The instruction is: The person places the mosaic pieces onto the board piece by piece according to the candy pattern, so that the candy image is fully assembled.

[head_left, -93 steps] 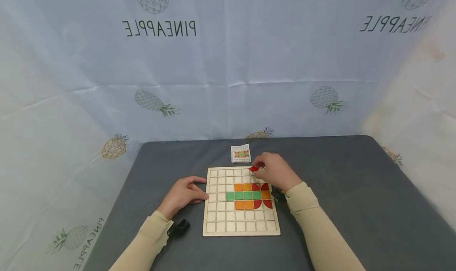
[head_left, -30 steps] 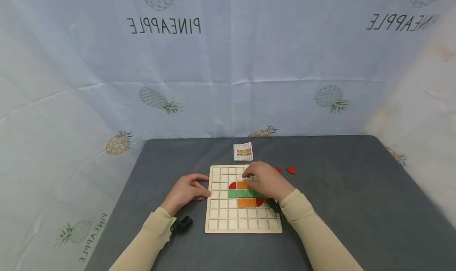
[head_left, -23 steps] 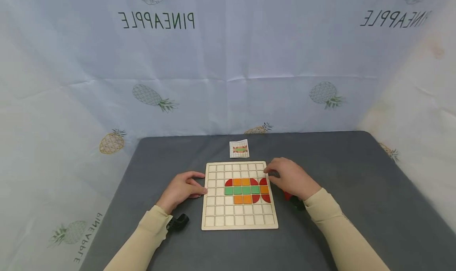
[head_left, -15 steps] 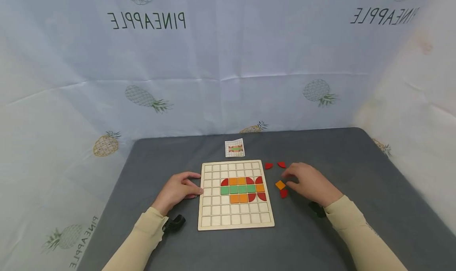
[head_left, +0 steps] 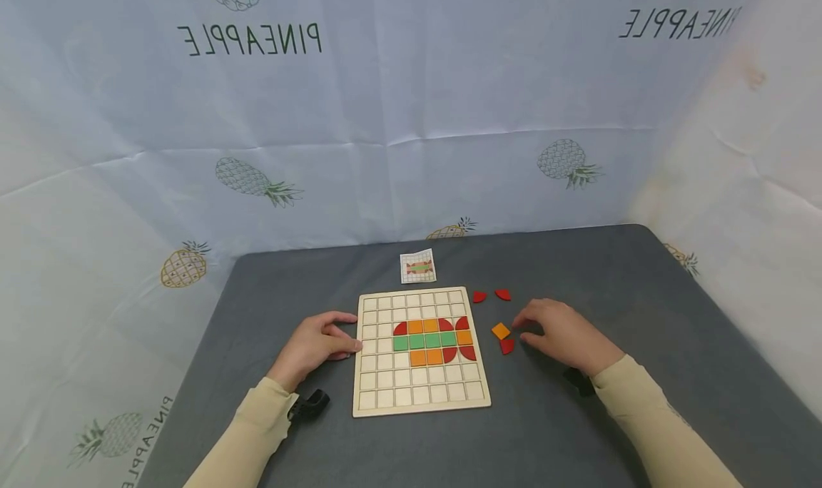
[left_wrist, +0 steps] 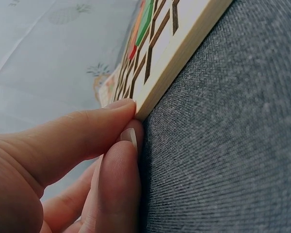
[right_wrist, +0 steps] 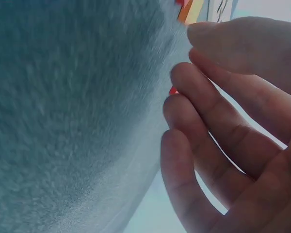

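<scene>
My left hand (head_left: 315, 345) rests at the left edge of the wooden grid board (head_left: 385, 395), thumb and index fingertip touching the rim. The left wrist view shows these fingertips against the board's side. On the grid lie a row of green squares (head_left: 416, 341), orange squares (head_left: 417, 358) above and below it, and several red quarter-circle pieces (head_left: 401, 328). To the right of the board, my right hand (head_left: 565, 331) holds nothing, its fingers loosely bent. Just left of its fingertips lie a loose orange square (head_left: 501, 331) and a red quarter-circle (head_left: 507, 346).
Two more red quarter-circles (head_left: 503, 295) lie beyond the board's upper right corner. Behind the board is a small pattern card (head_left: 418, 267). Everything stands on a dark grey table (head_left: 308, 274), with a pineapple-print cloth (head_left: 359, 188) hanging behind it.
A red quarter-circle, earlier pinched by my right hand, now sits at the pattern's upper left. That hand has moved right, off the board. My left hand stays at the rim.
</scene>
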### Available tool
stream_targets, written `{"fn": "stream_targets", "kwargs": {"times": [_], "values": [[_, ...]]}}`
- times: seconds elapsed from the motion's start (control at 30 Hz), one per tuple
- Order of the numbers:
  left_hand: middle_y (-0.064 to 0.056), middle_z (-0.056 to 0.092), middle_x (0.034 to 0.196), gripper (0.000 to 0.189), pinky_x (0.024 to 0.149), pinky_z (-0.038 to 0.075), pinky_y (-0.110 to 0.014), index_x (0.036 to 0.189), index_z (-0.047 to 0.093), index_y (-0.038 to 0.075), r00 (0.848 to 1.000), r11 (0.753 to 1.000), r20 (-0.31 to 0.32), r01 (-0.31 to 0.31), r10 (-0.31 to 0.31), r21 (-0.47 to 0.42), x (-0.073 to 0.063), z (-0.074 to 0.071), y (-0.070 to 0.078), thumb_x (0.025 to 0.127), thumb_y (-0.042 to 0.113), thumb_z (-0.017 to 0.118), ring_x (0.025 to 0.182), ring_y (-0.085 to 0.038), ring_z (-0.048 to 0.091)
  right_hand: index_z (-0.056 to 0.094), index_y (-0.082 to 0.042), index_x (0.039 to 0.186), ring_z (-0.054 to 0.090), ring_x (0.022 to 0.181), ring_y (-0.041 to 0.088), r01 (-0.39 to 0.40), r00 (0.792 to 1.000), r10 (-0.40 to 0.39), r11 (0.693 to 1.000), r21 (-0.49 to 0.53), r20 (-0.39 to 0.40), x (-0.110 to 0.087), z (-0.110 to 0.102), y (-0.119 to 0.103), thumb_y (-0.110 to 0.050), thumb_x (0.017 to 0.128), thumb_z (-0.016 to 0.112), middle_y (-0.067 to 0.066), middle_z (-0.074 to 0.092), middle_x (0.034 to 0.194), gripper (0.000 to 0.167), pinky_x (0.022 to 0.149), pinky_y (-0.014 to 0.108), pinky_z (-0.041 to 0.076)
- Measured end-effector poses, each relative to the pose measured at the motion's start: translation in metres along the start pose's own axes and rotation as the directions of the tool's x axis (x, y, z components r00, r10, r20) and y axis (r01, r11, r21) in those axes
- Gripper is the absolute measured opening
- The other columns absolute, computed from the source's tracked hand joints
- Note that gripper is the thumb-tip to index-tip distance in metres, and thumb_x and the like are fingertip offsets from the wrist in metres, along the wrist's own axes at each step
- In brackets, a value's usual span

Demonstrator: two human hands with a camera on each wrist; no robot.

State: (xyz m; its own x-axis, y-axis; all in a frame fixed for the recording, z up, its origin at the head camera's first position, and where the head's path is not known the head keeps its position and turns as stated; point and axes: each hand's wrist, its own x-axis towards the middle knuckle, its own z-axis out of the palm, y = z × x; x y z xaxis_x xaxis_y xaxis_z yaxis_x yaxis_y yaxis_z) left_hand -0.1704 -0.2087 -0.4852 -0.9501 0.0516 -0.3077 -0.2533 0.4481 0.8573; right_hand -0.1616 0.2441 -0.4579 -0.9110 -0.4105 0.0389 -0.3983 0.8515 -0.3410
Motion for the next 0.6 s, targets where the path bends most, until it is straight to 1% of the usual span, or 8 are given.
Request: {"fn": "stream_targets", "kwargs": {"times": [0.1,0.23,0.4,0.53,0.6], "values": [[-0.006,0.081,0.094,0.061,0.078,0.066,-0.032,0.139,0.071,0.014,1.000,1.000,-0.003,0.002,-0.002,-0.002,-0.001,-0.002,0.000,0.083,0.018,0.095,0.085,-0.017,0.076,0.082,-0.012,0.113,0.071,0.103,0.024,-0.010,1.000,0.010,1.000,0.007,-0.012,0.011,-0.001,0.008,-0.011,0.093,0.085,0.001,0.077,0.109,0.021,0.094,0.050,0.063],[-0.005,0.081,0.094,0.061,0.078,0.066,-0.032,0.139,0.071,0.014,1.000,1.000,-0.007,-0.002,0.002,-0.001,-0.001,-0.003,-0.001,0.083,0.019,0.095,0.084,-0.017,0.076,0.079,-0.008,0.121,0.073,0.104,0.026,-0.035,0.999,0.035,0.999,0.020,-0.017,0.030,-0.002,0.018,-0.013,0.094,0.084,0.006,0.077,0.112,0.027,0.095,0.052,0.063],[-0.006,0.081,0.093,0.061,0.078,0.066,-0.032,0.138,0.072,0.014,1.000,1.000,-0.014,-0.011,0.011,-0.011,0.000,-0.003,-0.002,0.083,0.018,0.096,0.083,-0.018,0.075,0.076,-0.007,0.127,0.071,0.104,0.026,-0.075,0.997,0.075,0.997,0.031,0.015,0.055,-0.004,0.025,-0.016,0.096,0.083,0.008,0.076,0.113,0.033,0.095,0.052,0.063],[-0.006,0.080,0.092,0.060,0.078,0.066,-0.033,0.138,0.072,0.015,1.000,1.000,-0.007,-0.014,0.014,-0.019,0.000,-0.001,-0.002,0.082,0.018,0.096,0.079,-0.019,0.074,0.076,-0.007,0.130,0.070,0.100,0.024,-0.081,0.996,0.079,0.996,0.036,0.042,0.067,-0.001,0.029,-0.016,0.097,0.082,0.007,0.074,0.111,0.035,0.092,0.050,0.063],[-0.006,0.080,0.091,0.060,0.078,0.066,-0.033,0.138,0.072,0.015,1.000,1.000,-0.003,-0.017,0.016,-0.021,0.000,-0.001,-0.001,0.083,0.018,0.096,0.079,-0.019,0.074,0.077,-0.007,0.128,0.069,0.099,0.023,-0.078,0.996,0.077,0.996,0.042,0.044,0.069,0.001,0.032,-0.015,0.097,0.081,0.007,0.074,0.110,0.032,0.091,0.049,0.063]]}}
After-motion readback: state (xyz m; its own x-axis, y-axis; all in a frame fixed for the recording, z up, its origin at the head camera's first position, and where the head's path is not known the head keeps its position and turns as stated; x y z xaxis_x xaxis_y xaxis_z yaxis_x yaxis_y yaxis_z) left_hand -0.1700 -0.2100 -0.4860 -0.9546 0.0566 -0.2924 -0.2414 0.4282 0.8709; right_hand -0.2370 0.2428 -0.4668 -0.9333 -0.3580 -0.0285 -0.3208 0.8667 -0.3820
